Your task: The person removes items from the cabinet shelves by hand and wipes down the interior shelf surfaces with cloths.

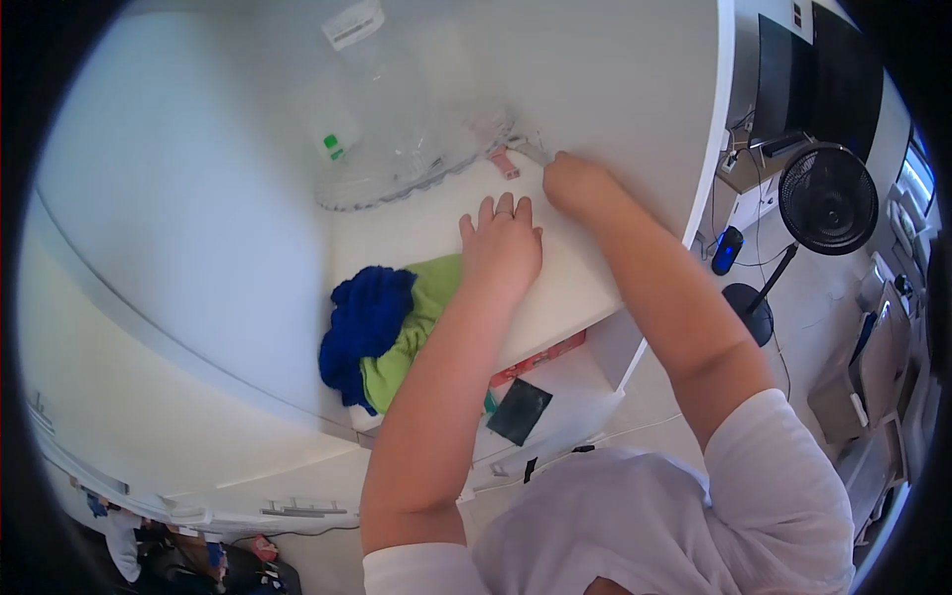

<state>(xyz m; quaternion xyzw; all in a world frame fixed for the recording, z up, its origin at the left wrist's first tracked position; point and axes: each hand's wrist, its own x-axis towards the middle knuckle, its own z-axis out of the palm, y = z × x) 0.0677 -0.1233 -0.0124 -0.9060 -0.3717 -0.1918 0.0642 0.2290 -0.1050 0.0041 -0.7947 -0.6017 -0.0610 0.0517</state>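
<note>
My left hand (503,243) rests palm down on the white shelf (575,268), its fingers spread. My right hand (577,183) is closed at the right end of a clear plastic bag (387,129); a pale strip of the bag's edge runs into the fingers. That bag stands at the back of the shelf, with a white label at its top and a small green sticker. A pink tag (509,165) lies at its front edge, between my hands. Left of my left forearm are a crumpled blue cloth (362,322) and a green cloth (431,288).
The cabinet's side wall (635,109) stands right of my right arm. A dark square object (521,412) and a red patterned item (540,359) are below the shelf. A black fan (828,198) stands on the floor at right, beyond the cabinet.
</note>
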